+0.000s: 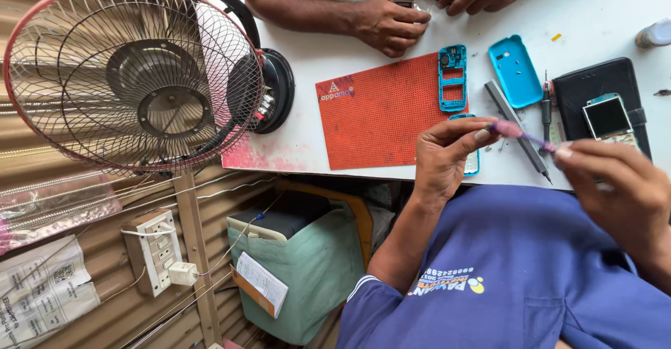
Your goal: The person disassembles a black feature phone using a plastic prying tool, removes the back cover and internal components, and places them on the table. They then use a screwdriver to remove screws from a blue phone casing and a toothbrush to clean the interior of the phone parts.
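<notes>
Purple thin stick (521, 134) pinched between left hand (444, 159) and right hand (622, 184).

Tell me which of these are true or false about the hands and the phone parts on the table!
1. Both hands pinch one thin purple stick, left hand, right hand, stick. True.
2. The bumpy orange rubber mat is green. False: it is orange.
3. The blue plastic phone frame lies on the mat's edge. True.
4. The round wire-cage fan lies on the mat. False: it stands beside the white table.
</notes>
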